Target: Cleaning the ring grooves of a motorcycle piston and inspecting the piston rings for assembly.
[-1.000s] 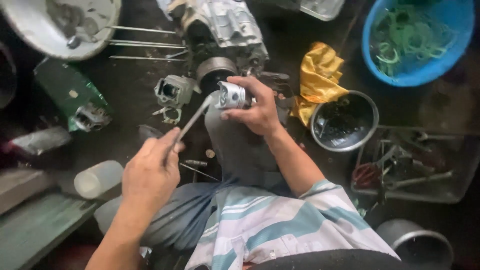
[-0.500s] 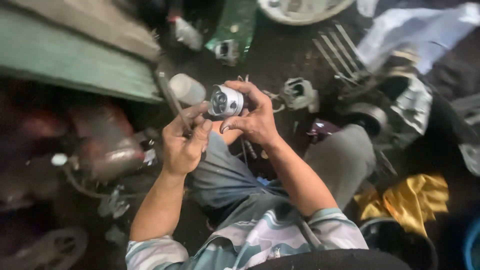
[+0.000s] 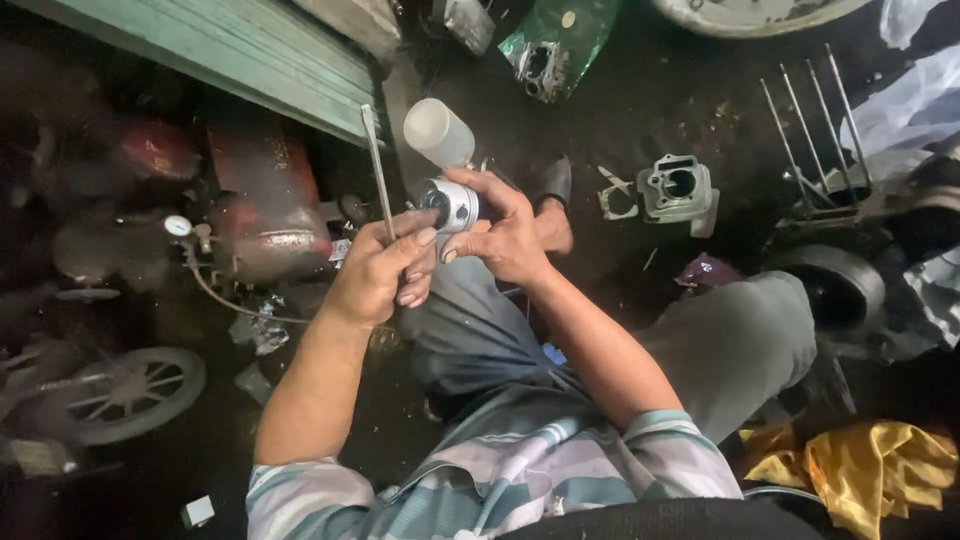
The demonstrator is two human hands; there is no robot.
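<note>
Dark, oily floor (image 3: 620,120) beneath me, dimly lit. Green corrugated shutter (image 3: 240,50) at my eleven o'clock; red compressor tank (image 3: 265,215) at nine; yellow rag (image 3: 870,465) at four.

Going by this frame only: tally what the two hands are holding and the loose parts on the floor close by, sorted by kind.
Pistons, silver, held in right hand: 1
Thin metal rods, held in left hand: 1
White plastic bottles: 1
Grey engine cylinder blocks: 1
Green engine covers: 1
Yellow rags: 1
Total: 6
</note>
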